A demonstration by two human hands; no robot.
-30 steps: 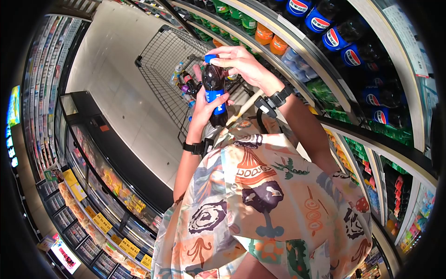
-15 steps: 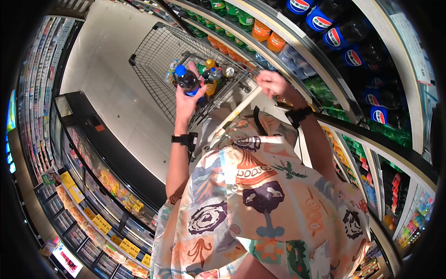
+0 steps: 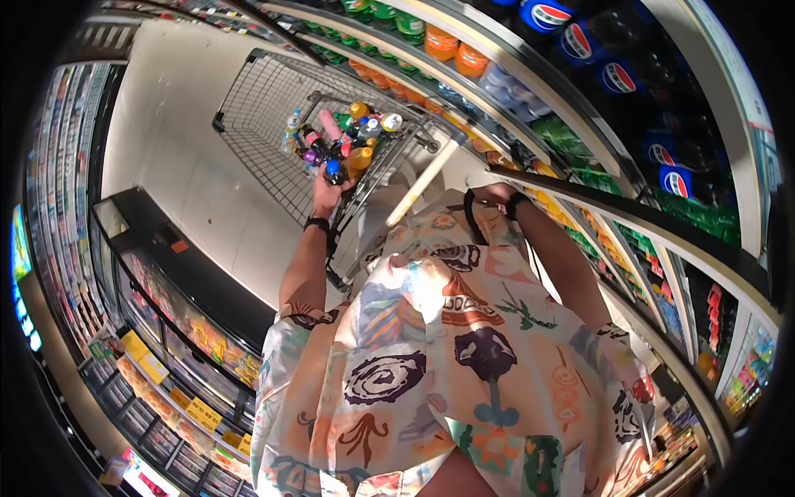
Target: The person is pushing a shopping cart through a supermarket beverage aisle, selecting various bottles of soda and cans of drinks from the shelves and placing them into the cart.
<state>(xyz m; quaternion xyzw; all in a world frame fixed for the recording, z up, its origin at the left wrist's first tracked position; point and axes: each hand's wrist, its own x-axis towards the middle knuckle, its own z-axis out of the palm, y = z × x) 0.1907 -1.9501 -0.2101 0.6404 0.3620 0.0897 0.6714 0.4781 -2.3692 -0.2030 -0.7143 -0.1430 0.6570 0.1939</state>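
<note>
My left hand (image 3: 325,195) is closed around a dark bottle with a blue cap (image 3: 334,171), at the near side of the metal shopping cart (image 3: 263,124). Beside that bottle, several drinks lie in the cart, among them an orange bottle (image 3: 359,158), a pink one (image 3: 330,125) and a can (image 3: 391,123). My right hand (image 3: 494,195) is near my waist by a dark strap, to the right of the cart's pale handle (image 3: 424,184). Its fingers are bent and partly in shadow, so what they hold, if anything, is unclear.
Shelves of cola bottles (image 3: 617,77) and orange drinks (image 3: 440,43) line the right, close to the cart. A black-edged chiller case (image 3: 178,248) stands at the left, with packed shelves (image 3: 74,182) beyond it. Pale floor (image 3: 178,124) shows between.
My left hand has lowered the blue-capped bottle to the cart's near side. My right hand has moved down toward my waist, away from the cart's handle end. The view has shifted slightly.
</note>
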